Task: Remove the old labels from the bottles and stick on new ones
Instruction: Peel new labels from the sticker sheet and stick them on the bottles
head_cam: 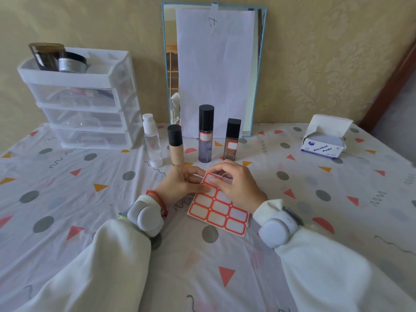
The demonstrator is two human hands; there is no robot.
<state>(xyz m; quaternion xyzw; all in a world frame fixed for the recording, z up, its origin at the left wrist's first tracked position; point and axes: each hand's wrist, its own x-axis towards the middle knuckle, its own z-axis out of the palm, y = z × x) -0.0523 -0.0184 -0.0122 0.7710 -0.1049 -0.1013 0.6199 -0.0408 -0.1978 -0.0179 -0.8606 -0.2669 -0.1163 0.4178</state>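
1. Nearest the viewer, two white sleeves are reaching forward over a patterned tablecloth.
2. Between the hands, a label sheet of red-bordered stickers is lying flat, its long axis running away from the viewer and slightly left.
3. The left hand is pressing fairly straight fingers on the sheet's far left edge, apparently steadying it.
4. The right hand is curling over the sheet's far end, its fingertips pinching one label that is lifting at the top corner.
5. Just beyond the hands, four bottles are standing in a row: a clear bottle, a beige bottle, a tall dark bottle and a brown bottle. The last two are already wearing red-bordered labels; the beige one, likely next, is standing nearer the left hand.
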